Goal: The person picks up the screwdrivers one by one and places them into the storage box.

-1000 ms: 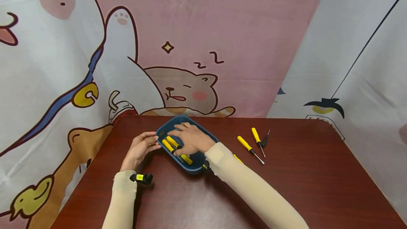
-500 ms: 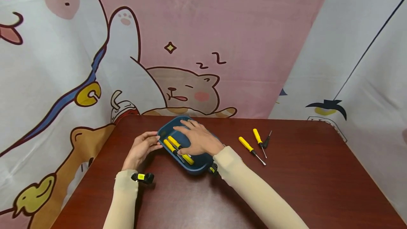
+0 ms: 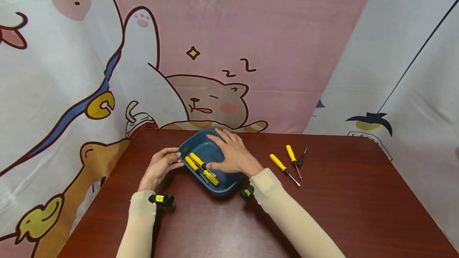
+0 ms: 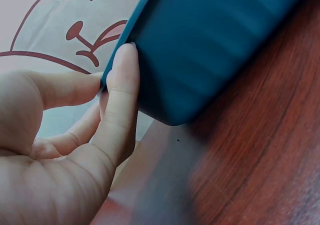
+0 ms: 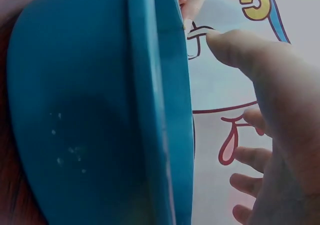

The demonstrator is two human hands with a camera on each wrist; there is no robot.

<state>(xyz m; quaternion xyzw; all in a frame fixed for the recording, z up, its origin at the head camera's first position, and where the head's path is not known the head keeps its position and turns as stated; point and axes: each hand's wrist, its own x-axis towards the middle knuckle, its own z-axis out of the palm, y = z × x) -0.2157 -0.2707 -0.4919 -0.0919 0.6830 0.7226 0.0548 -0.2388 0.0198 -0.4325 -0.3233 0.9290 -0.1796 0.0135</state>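
Note:
My left hand [image 3: 161, 168] pinches the left rim of a blue plastic bin [image 3: 206, 146]; in the left wrist view the thumb and fingers [image 4: 122, 80] grip its edge. Three yellow-handled screwdrivers lie in the bin's near left part, one of them the front screwdriver [image 3: 210, 177]. My right hand [image 3: 234, 154] is over the bin's right side with fingers spread and nothing held. In the right wrist view its thumb and fingers [image 5: 250, 160] are apart from the bin's wall [image 5: 75, 110].
Right of the bin on the brown table [image 3: 344, 194] lie a yellow-handled screwdriver [image 3: 277, 162], a second yellow-handled screwdriver [image 3: 291, 154] and a small black-handled screwdriver [image 3: 302, 158]. A cartoon-printed cloth [image 3: 279, 51] hangs behind the table's far edge.
My right hand has moved rightward from over the screwdrivers in the bin, uncovering more of the bin's inside. My left hand keeps its hold on the rim.

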